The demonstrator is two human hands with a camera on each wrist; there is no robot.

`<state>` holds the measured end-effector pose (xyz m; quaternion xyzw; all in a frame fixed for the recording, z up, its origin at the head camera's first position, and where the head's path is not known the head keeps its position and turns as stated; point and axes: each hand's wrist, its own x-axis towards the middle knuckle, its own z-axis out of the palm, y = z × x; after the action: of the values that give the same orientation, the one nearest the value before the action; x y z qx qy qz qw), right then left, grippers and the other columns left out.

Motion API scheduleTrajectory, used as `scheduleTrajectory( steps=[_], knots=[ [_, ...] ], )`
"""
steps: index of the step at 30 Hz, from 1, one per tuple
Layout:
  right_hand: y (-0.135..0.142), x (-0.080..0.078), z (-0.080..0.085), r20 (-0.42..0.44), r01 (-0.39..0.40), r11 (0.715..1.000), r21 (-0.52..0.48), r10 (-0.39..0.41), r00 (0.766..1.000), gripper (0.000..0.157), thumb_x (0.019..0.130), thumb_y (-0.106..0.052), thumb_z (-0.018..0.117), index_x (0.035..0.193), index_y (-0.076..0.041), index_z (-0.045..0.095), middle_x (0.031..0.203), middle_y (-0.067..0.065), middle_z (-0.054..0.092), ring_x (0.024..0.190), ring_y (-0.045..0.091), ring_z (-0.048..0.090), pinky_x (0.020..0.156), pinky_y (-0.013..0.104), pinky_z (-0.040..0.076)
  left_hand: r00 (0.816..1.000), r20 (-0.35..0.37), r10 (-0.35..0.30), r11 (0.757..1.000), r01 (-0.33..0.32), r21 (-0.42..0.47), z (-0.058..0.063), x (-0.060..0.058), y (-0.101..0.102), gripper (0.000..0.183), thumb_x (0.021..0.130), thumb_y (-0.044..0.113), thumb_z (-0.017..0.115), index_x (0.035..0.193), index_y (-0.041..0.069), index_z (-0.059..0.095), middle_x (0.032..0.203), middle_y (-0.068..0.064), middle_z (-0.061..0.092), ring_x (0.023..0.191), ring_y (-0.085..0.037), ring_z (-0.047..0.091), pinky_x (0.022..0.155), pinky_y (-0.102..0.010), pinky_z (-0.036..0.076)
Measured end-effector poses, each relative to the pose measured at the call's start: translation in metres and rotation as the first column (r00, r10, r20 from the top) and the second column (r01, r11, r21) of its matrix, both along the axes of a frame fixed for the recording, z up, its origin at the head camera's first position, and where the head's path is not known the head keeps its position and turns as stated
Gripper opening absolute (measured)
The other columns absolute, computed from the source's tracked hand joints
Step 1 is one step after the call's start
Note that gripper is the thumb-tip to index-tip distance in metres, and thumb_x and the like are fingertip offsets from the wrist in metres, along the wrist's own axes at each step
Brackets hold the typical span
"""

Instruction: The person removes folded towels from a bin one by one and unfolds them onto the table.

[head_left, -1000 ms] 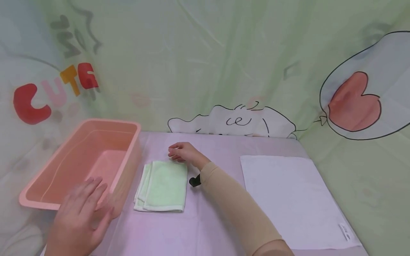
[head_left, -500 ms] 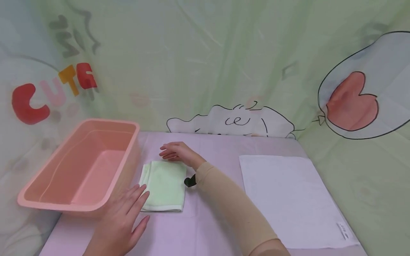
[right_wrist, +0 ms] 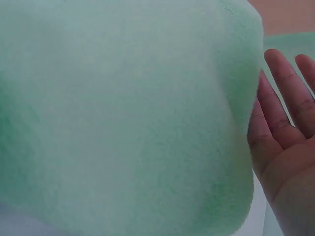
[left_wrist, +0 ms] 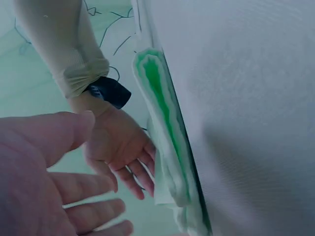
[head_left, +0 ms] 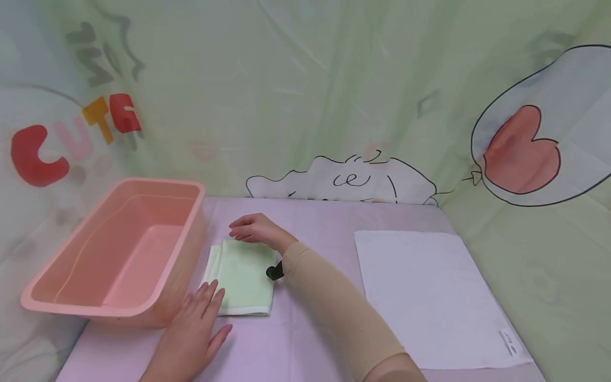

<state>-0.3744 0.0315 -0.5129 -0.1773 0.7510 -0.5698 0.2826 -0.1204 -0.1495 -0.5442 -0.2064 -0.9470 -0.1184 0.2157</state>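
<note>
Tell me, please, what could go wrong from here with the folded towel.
Layers of the green towel gape along one edge in the left wrist view, so they might slip out of line if it is lifted. The pink tub stands close to the left hand, so a sideways move could perhaps knock it.

The left hand (head_left: 191, 326) has gone from over the pink tub (head_left: 90, 310) to the front left corner of the green cloth (head_left: 248, 276), and the right hand (head_left: 258, 229) has moved a bit left by its back edge, bringing the black wrist thing (head_left: 274, 272) over its right edge.
</note>
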Motion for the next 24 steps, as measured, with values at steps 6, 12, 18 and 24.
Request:
scheduleTrajectory(
  steps=[6, 12, 18, 24],
  knots=[
    [-0.008, -0.001, -0.007, -0.123, -0.017, 0.993, 0.113, 0.031, 0.992, 0.042, 0.1, -0.026, 0.075, 0.136, -0.004, 0.073, 0.125, 0.005, 0.079, 0.107, 0.012, 0.07, 0.1, 0.029, 0.057, 0.981, 0.159, 0.113, 0.994, -0.111, -0.019, -0.005, 0.004, 0.0, 0.079, 0.093, 0.042, 0.083, 0.149, -0.008, 0.057, 0.159, -0.029, 0.054, 0.149, -0.046, 0.052, 0.118, -0.064, 0.045],
    [-0.011, -0.001, -0.01, -0.213, -0.015, 0.98, 0.199, 0.058, 0.975, 0.037, 0.097, -0.027, 0.077, 0.129, -0.009, 0.078, 0.124, 0.002, 0.08, 0.107, 0.009, 0.063, 0.099, 0.028, 0.049, 0.952, 0.268, 0.151, 0.988, -0.15, -0.027, -0.009, 0.005, -0.002, 0.081, 0.097, 0.043, 0.079, 0.151, -0.011, 0.053, 0.16, -0.034, 0.049, 0.15, -0.05, 0.048, 0.121, -0.066, 0.04],
    [-0.015, -0.001, -0.014, -0.222, -0.015, 0.969, 0.248, 0.072, 0.972, 0.024, 0.092, -0.021, 0.084, 0.114, -0.012, 0.082, 0.103, -0.001, 0.081, 0.093, 0.007, 0.065, 0.089, 0.023, 0.05, 0.925, 0.342, 0.166, 0.986, -0.166, -0.028, -0.013, 0.005, -0.004, 0.084, 0.099, 0.046, 0.075, 0.153, -0.013, 0.049, 0.161, -0.037, 0.045, 0.151, -0.054, 0.046, 0.121, -0.068, 0.039],
    [-0.019, 0.0, -0.016, -0.245, -0.033, 0.954, 0.298, 0.11, 0.963, 0.014, 0.091, -0.018, 0.085, 0.103, -0.009, 0.082, 0.082, -0.008, 0.071, 0.08, 0.006, 0.058, 0.074, 0.019, 0.046, 0.908, 0.386, 0.164, 0.985, -0.17, -0.018, -0.013, 0.006, -0.005, 0.085, 0.099, 0.045, 0.075, 0.154, -0.013, 0.048, 0.162, -0.038, 0.043, 0.153, -0.054, 0.043, 0.122, -0.068, 0.037]
  ],
)
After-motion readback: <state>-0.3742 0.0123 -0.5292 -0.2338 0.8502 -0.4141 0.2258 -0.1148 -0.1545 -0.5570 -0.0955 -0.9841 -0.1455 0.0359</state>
